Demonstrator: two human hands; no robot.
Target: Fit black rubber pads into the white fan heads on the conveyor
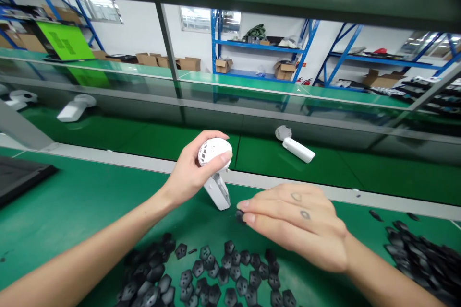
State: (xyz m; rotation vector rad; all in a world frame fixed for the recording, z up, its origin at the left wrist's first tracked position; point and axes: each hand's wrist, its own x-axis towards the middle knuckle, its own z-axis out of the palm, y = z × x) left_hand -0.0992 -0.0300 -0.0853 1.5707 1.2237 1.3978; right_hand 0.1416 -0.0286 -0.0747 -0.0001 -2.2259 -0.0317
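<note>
My left hand (pixel 190 165) grips a white plastic device (pixel 217 192) by its round, vented head; its flat handle slants down toward the green bench. Just right of that handle, my right hand (pixel 295 220) pinches a small black plastic piece (pixel 240 216) between thumb and fingertips. The piece is partly covered by the fingers, and a small gap separates it from the device. Below both hands lie many loose black pentagon-shaped pieces (pixel 223 276) with small holes, scattered and heaped on the bench.
Longer black parts (pixel 421 254) are piled at the right. Beyond a pale rail (pixel 144 159), a green conveyor belt carries a similar white device (pixel 298 148) and another white device (pixel 75 108) farther left. A dark tray (pixel 25 177) sits at the left edge. A shelf overhangs the top.
</note>
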